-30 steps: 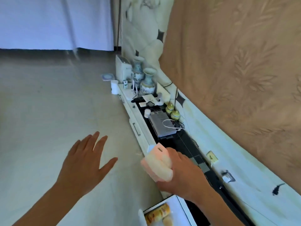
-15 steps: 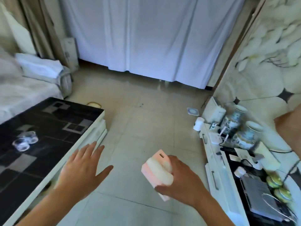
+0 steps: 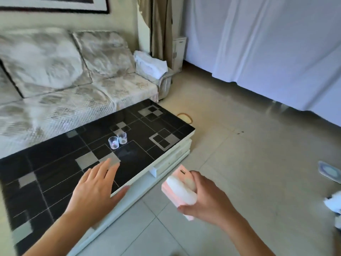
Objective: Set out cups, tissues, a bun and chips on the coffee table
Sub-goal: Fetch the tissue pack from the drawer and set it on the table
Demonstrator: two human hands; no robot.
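Ahead, the pale tiled floor [image 3: 249, 163] takes up most of the room, running to a long white curtain [image 3: 267, 43] on the far right. Against the left wall stands a light patterned sofa [image 3: 73, 80] with a folded white cloth [image 3: 150, 60] on its arm. In front of the sofa sits the low table [image 3: 55, 172], its top glossy black with grey squares and thin pale lines, on a white base. Two small clear cups [image 3: 117, 140] stand upright and touching one another near the middle of that top. My left hand [image 3: 94, 189] hovers over the near edge of the table, palm down, fingers straight and spread, holding nothing. My right hand [image 3: 204, 198] is off the table, above the floor just beside its near corner, and its grip is curled round the tissue pack [image 3: 180, 189]. The pack is a soft oblong, pale pink along the sides with a white face, and has a small dark slot near its upper end. It is tilted, with that end pointing towards the table.
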